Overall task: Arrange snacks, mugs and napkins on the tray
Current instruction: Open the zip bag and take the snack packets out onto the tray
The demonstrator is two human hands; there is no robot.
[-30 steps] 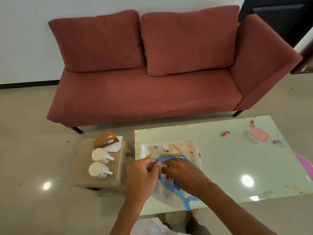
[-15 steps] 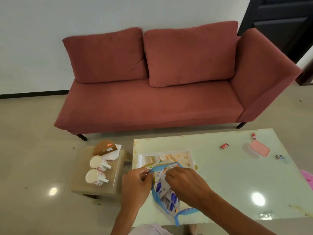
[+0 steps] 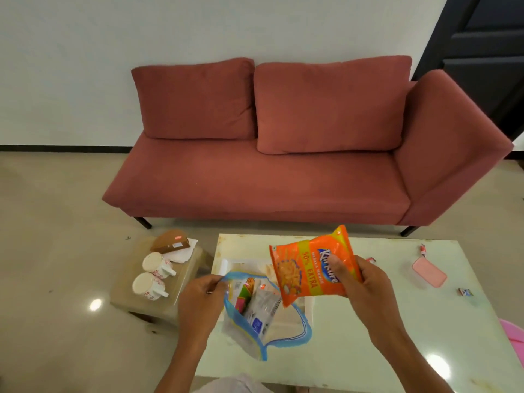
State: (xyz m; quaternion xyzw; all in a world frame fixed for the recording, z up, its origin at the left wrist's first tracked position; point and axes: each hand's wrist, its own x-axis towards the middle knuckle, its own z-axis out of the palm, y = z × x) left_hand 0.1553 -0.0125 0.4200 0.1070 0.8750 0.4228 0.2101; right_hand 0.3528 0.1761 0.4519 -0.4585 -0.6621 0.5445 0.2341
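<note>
My right hand point(image 3: 360, 282) holds an orange snack packet point(image 3: 309, 265) up above the white tray point(image 3: 224, 265) on the glass table. My left hand point(image 3: 201, 296) pinches the rim of a clear zip bag with a blue edge point(image 3: 252, 321), which lies open over the tray with more snack packets point(image 3: 259, 307) inside. Two white mugs point(image 3: 154, 275) lie on their sides on a low stool to the left. White napkins point(image 3: 184, 252) sit beside them under a brown holder point(image 3: 170, 241). The bag hides most of the tray.
A red sofa point(image 3: 283, 165) stands behind the pale glass table point(image 3: 368, 321). On the table's right lie a pink-lidded box point(image 3: 428, 272) and small wrapped sweets point(image 3: 465, 292). The beige stool point(image 3: 184, 282) stands left of the table. A pink object point(image 3: 513, 333) shows at the right edge.
My right hand has pulled the orange snack packet out of the zip bag and lifted it. My left hand stays on the bag's rim. The camera view has tilted upward.
</note>
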